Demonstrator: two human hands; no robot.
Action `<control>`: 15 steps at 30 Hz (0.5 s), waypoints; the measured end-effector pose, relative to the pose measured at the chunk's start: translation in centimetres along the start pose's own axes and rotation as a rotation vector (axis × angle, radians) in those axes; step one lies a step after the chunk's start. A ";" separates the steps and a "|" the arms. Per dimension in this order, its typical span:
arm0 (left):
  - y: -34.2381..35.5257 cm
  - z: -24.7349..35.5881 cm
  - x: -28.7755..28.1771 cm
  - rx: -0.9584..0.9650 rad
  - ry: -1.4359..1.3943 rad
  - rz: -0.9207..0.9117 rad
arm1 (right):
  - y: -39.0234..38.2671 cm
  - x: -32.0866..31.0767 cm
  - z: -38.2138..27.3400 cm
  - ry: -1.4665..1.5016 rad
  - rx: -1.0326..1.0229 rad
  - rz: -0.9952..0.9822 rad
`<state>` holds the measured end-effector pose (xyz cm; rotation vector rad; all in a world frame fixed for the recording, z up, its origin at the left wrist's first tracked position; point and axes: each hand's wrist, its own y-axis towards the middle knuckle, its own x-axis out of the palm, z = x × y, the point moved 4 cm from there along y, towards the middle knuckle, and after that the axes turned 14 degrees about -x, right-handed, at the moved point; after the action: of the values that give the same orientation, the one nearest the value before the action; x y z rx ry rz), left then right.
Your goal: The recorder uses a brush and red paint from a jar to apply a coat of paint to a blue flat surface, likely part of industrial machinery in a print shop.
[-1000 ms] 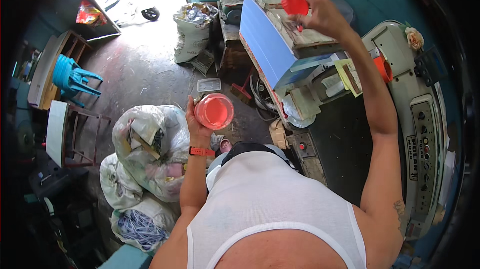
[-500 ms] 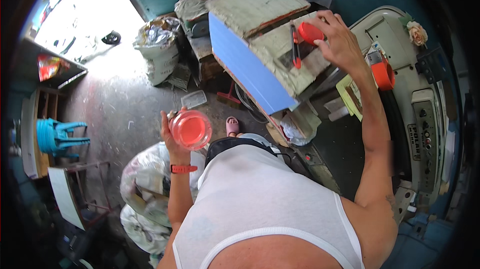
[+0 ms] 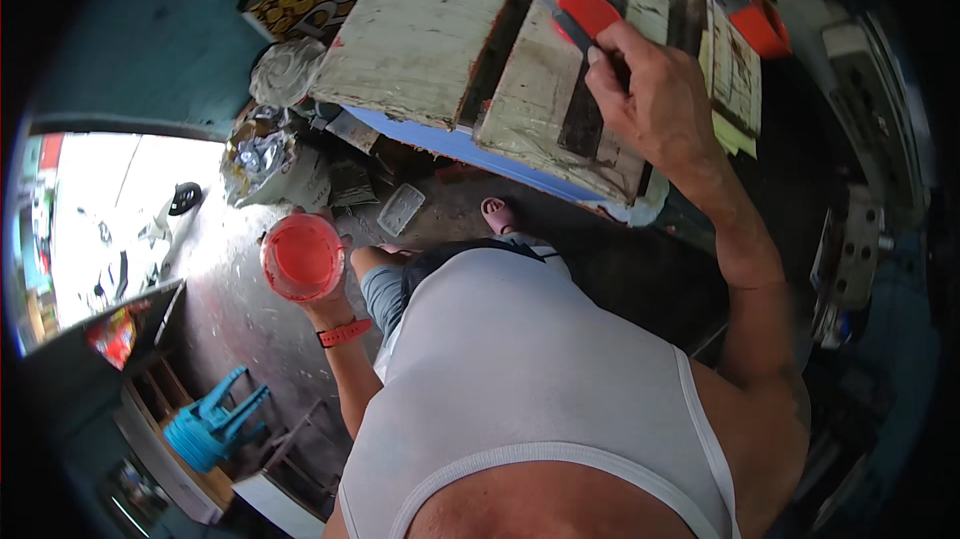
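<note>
My left hand, held out over the floor at left, is wrapped around a clear round jar with pinkish-red stuff inside. From above, its mouth shows no cover. Over the worn wooden bench top, my right hand is closed on a dark utility knife. The knife's tip points up and to the left. Behind it a round red lid lies on the boards, partly covered by the knife and fingers.
An orange-red tape roll is at the far right of the bench. Below the bench, a clear plastic tray lies on the floor near a sack of crumpled plastic. Stacked blue stools stand at lower left, with a bright doorway beyond.
My right hand has let go of the red lid on the bench and picked up the utility knife. My left hand has shifted left with the jar. The whole view has turned.
</note>
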<state>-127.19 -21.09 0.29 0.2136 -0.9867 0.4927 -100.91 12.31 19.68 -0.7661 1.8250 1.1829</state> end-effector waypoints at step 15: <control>7.2 19.2 -21.4 -0.239 0.986 -0.295 | -23.1 28.3 -12.7 -0.490 1.051 0.767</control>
<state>-154.73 -28.74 -7.58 -0.1067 -0.0371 0.1544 -99.58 -9.81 -12.03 0.8006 1.9675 0.5463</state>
